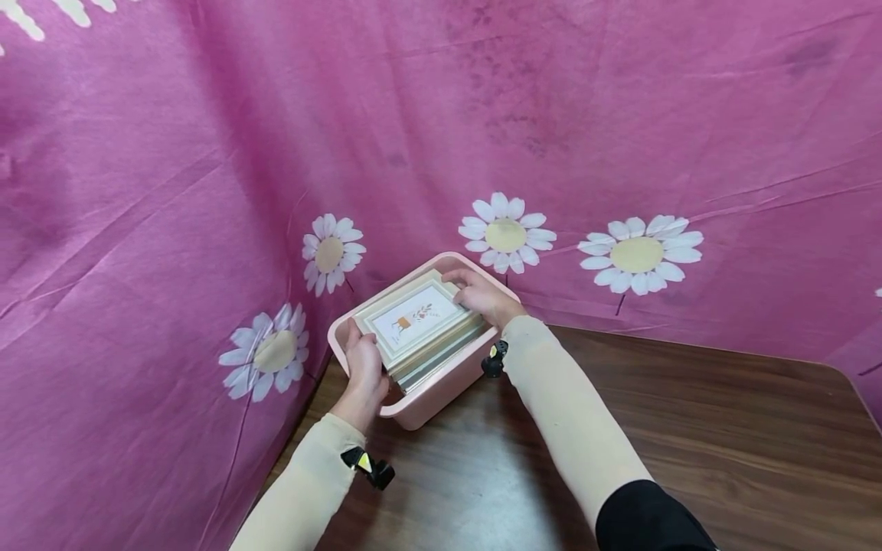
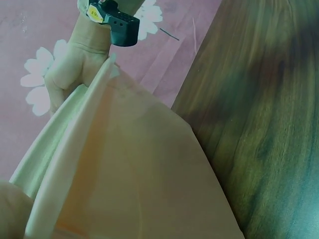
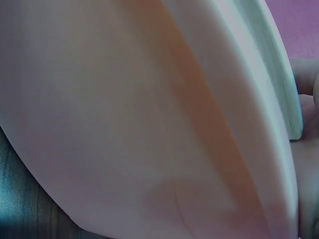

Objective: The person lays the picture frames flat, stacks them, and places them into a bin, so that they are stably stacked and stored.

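A white picture frame (image 1: 413, 317) with a small printed picture lies face up on top of a stack of several frames (image 1: 441, 358). The stack sits in a pink plastic bin (image 1: 441, 398). My left hand (image 1: 364, 371) grips the top frame at its left end, thumb on the front border. At the opposite end my right hand (image 1: 482, 297) holds the same frame, fingers over its upper right corner. In the left wrist view, the frame's pale edge (image 2: 52, 144) shows just above the bin's rim. The bin's outer wall (image 3: 114, 119) fills most of the right wrist view. The fingertips beneath the frame are hidden.
The bin stands on a dark wooden table (image 1: 689, 428), close to its far left corner. A pink cloth (image 1: 413, 115) with white daisies hangs behind and to the left of the table. Each wrist wears a small black device (image 1: 368, 467).
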A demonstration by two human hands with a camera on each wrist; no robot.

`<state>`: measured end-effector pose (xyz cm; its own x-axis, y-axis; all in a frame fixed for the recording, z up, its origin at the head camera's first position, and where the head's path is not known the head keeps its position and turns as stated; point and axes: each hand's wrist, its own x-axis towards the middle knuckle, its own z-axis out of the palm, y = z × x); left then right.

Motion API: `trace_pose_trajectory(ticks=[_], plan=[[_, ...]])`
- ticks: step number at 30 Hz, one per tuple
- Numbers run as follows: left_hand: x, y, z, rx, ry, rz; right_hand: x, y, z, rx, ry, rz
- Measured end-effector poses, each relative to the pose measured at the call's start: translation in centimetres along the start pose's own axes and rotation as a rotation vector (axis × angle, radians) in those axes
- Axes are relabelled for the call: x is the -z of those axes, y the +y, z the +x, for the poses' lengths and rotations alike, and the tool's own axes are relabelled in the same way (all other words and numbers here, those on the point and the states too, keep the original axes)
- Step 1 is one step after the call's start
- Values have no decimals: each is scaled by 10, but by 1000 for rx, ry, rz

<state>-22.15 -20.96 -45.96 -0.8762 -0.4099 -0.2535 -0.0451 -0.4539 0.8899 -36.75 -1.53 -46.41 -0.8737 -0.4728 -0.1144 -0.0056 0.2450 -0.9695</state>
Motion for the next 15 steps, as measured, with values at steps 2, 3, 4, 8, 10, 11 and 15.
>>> trace_pose_trajectory(ticks=[2,3,4,8,10,11,15], plan=[[0,0,1,23,-10,4,0,-1,0,-1,-2,-19],[-1,0,1,39,-13,5,1,-1,0,-3,-7,-36],[-1,0,2,51,-19,10,1,-1,0,-5,-13,-54],[-3,-1,4,93,-15,5,4,-1,-3,-13,-56,-121],[-4,-1,5,95,-7,10,4,0,-4,-19,-76,-134],[-4,-2,5,95,-3,7,4,1,-5,-21,-80,-137],[-5,-2,5,92,-4,13,4,2,-6,-30,-89,-124]])
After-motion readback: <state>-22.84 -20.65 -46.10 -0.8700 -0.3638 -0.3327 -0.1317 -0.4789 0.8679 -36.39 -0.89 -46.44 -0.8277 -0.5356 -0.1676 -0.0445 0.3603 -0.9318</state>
